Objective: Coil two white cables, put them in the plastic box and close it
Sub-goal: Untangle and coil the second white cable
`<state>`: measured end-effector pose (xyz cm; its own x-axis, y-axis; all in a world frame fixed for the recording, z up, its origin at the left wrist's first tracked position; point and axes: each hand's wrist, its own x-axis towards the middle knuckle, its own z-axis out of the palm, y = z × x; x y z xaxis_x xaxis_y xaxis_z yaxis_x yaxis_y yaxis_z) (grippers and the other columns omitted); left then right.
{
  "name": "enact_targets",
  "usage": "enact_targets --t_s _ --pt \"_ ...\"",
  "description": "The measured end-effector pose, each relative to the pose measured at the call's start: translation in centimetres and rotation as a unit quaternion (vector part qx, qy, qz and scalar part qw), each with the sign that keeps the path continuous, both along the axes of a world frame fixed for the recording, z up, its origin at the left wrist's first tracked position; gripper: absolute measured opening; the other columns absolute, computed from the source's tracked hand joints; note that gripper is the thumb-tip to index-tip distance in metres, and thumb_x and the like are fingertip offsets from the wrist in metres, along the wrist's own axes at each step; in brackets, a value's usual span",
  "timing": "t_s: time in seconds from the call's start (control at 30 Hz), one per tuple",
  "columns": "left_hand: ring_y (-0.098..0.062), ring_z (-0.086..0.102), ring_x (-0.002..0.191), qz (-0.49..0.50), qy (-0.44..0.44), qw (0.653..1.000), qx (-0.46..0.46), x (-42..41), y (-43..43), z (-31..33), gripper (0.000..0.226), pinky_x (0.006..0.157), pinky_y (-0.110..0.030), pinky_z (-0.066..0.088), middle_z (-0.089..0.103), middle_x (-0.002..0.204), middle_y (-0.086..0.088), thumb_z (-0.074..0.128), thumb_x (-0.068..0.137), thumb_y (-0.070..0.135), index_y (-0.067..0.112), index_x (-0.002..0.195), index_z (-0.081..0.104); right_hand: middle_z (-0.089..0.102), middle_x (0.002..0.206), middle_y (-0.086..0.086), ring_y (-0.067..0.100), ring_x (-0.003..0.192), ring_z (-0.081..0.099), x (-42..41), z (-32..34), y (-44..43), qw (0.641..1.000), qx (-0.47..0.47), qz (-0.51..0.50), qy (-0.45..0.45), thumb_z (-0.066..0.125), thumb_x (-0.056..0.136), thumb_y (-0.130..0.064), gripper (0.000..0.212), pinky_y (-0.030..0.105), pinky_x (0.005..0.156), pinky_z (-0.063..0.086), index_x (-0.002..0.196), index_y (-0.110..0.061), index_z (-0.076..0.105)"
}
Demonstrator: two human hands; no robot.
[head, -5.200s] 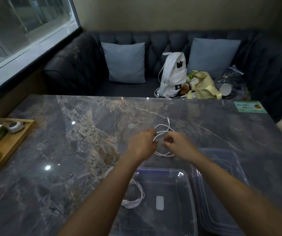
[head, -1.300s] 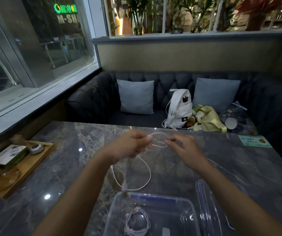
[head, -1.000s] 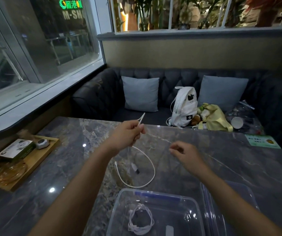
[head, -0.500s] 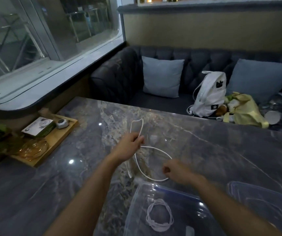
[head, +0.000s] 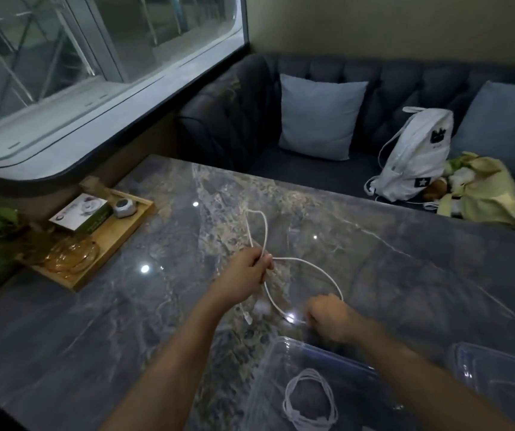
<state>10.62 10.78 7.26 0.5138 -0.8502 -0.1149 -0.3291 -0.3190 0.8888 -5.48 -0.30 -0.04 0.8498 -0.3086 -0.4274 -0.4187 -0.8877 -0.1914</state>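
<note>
A loose white cable (head: 306, 265) lies in two loops on the marble table (head: 405, 275). My left hand (head: 245, 272) pinches it where the loops cross, one loop reaching away from me. My right hand (head: 327, 315) is closed on the near end of the other loop, just beyond the clear plastic box (head: 275, 362). A second white cable (head: 309, 399) rests coiled inside that box. The clear lid (head: 499, 377) lies to the right of the box.
A wooden tray (head: 116, 231) with a small carton, a round gadget and an amber glass dish sits at the table's left edge. Behind the table is a dark sofa (head: 228, 119) with cushions, a white backpack (head: 411, 154) and a yellow bag (head: 483, 194).
Over the last second both hands came down to the table with the cable, and my right hand took hold of its near loop. The view tilted down and left.
</note>
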Motion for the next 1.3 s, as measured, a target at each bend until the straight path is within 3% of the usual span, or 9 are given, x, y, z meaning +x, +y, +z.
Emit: enact_targets --t_s 0.17,0.3,0.47,0.57,0.63,0.77,0.9,1.07,1.3 --pt "-0.006 0.043 0.047 -0.013 -0.039 0.999 0.007 -0.6 -1.4 1.5 0.031 0.050 -0.024 0.034 0.047 0.054 0.003 0.043 0.096 0.016 0.019 0.067 0.053 0.059 0.101 0.014 0.020 0.083 0.050 -1.7 3.8 -1.2 0.970 0.131 -0.153 -0.134 0.042 0.094 -0.022 0.004 0.027 0.070 0.034 0.091 -0.019 0.043" --pt "-0.006 0.045 0.053 -0.084 -0.104 0.991 0.011 -2.4 -2.9 3.9 0.024 0.052 -0.022 0.035 0.049 0.059 0.007 0.042 0.097 0.021 0.015 0.080 0.057 0.052 0.078 0.002 0.016 0.071 0.046 -3.5 8.5 -2.6 0.929 0.139 -0.202 -0.278 0.047 0.094 -0.016 0.013 0.023 0.058 0.025 0.081 -0.017 0.044" --pt "-0.011 0.051 0.056 -0.154 -0.098 0.982 0.044 -5.5 -4.5 5.5 0.025 0.060 -0.028 0.042 0.055 0.061 0.003 0.042 0.097 0.021 0.007 0.086 0.060 0.046 0.070 -0.015 -0.002 0.065 0.044 -7.2 14.3 -3.7 0.928 0.107 -0.195 -0.298 0.052 0.091 -0.020 0.032 0.011 0.058 0.036 0.066 -0.035 0.040" --pt "-0.026 0.061 0.079 -0.185 -0.146 0.970 0.054 -7.4 -4.9 6.1 0.031 0.074 -0.035 0.047 0.067 0.084 -0.012 0.046 0.096 0.026 0.000 0.093 0.062 0.050 0.068 -0.012 0.008 0.065 0.049 -9.2 17.2 -3.7 0.932 0.094 -0.178 -0.301 0.053 0.090 -0.023 0.027 0.028 0.064 0.040 0.067 -0.034 0.044" --pt "-0.019 0.058 0.103 -0.172 -0.162 0.971 0.029 -8.3 -4.9 6.4 0.035 0.087 -0.030 0.043 0.062 0.110 -0.005 0.051 0.093 0.033 0.006 0.113 0.060 0.054 0.070 -0.008 0.009 0.066 0.050 -10.1 18.6 -3.5 0.932 0.093 -0.166 -0.310 0.054 0.090 -0.023 0.017 0.027 0.065 0.041 0.073 -0.028 0.050" --pt "-0.005 0.056 0.111 -0.243 0.013 0.970 -0.022 -10.0 -4.5 8.0 0.041 0.093 -0.016 0.042 0.060 0.120 0.004 0.047 0.091 0.041 0.017 0.124 0.057 0.056 0.070 -0.005 0.004 0.062 0.048 -10.8 20.4 -2.8 0.919 0.120 -0.151 -0.345 0.056 0.088 -0.021 0.011 0.015 0.058 0.037 0.078 -0.022 0.056" --pt "-0.013 0.055 0.059 -0.246 0.228 0.937 -0.100 -11.3 -3.7 9.4 0.033 0.069 -0.025 0.045 0.056 0.063 -0.003 0.044 0.086 0.038 0.013 0.074 0.062 0.054 0.065 -0.006 0.000 0.058 0.049 -10.7 21.9 -2.3 0.878 0.161 -0.145 -0.428 0.058 0.086 -0.011 0.020 0.014 0.057 0.038 0.073 -0.025 0.054" --pt "-0.004 0.016 0.040 -0.241 0.340 0.902 -0.114 -10.2 -2.4 10.6 0.031 0.039 -0.019 0.010 0.024 0.045 0.012 0.044 0.087 0.034 0.019 0.061 0.049 0.055 0.066 -0.007 -0.003 0.058 0.050 -11.2 22.0 -2.6 0.832 0.210 -0.166 -0.485 0.065 0.079 -0.004 0.016 0.008 0.057 0.040 0.076 -0.018 0.060" --pt "-0.007 0.011 0.041 -0.183 0.424 0.861 -0.214 -7.8 -0.1 12.7 0.021 0.036 -0.017 0.011 0.027 0.045 0.010 0.047 0.085 0.024 0.012 0.071 0.056 0.057 0.064 0.001 0.002 0.050 0.051 -11.9 19.7 -3.2 0.722 0.230 -0.256 -0.600 0.066 0.076 -0.001 0.020 0.016 0.046 0.045 0.074 -0.018 0.057"
